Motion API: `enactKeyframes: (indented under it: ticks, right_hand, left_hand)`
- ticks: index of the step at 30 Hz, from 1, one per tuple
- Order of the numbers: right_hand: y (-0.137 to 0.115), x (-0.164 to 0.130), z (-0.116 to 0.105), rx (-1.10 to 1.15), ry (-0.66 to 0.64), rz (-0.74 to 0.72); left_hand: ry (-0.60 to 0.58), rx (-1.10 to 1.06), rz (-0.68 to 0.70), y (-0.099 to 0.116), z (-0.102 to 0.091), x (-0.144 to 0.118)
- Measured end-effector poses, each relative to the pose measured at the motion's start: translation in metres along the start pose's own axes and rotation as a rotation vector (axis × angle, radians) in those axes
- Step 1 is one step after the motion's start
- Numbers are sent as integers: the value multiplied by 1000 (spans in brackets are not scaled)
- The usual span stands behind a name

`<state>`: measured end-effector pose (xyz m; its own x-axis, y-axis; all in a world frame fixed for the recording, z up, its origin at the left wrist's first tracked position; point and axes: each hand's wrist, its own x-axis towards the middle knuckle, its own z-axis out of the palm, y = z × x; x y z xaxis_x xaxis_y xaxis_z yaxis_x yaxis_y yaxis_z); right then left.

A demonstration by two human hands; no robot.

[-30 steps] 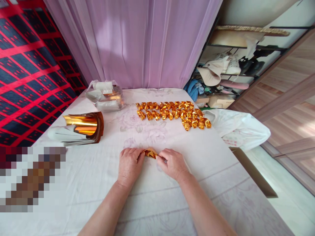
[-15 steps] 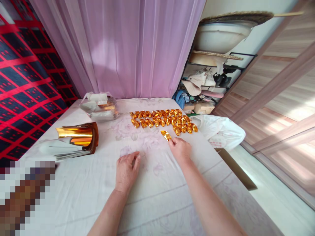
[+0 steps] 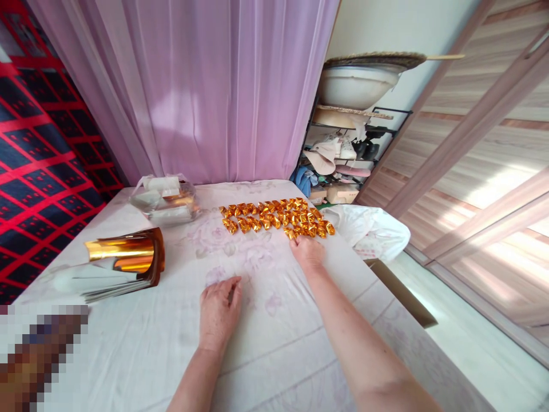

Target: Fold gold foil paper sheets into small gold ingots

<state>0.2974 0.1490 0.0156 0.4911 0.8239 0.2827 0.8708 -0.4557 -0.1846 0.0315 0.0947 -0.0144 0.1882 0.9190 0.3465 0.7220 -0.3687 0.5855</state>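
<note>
Small folded pieces of shiny gold foil point(image 3: 270, 220), creased into many bright facets with pointed ends, lie close together on the pale floral tablecloth point(image 3: 257, 355), many touching or nearly touching. They form two long, slightly uneven rows running across the far part of the table, with a shorter row in front at the right end. The leftmost piece point(image 3: 290, 233) of that short row lies at the right hand's point(image 3: 307, 252) fingertips, its near edge partly hidden.

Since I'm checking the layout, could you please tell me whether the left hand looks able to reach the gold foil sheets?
Probably yes: the left hand looks empty, and only tablecloth shows between it and the gold foil sheets.
</note>
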Motion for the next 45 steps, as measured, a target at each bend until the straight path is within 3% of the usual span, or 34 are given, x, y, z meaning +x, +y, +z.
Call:
enactKeyframes:
  ticks: [12, 23, 39, 45]
  right_hand:
    - [-1, 2, 2, -65, -81, 10]
    - [11, -49, 0, -51, -129, -84]
    - [14, -95, -6, 32, -93, -209]
    - [17, -99, -6, 63, -98, -242]
  left_hand:
    - [-10, -23, -22, -3, 2, 0]
    - [4, -25, -11, -6, 4, 1]
    - [21, -133, -55, -7, 4, 6]
    - [29, -141, -113, -12, 1, 3]
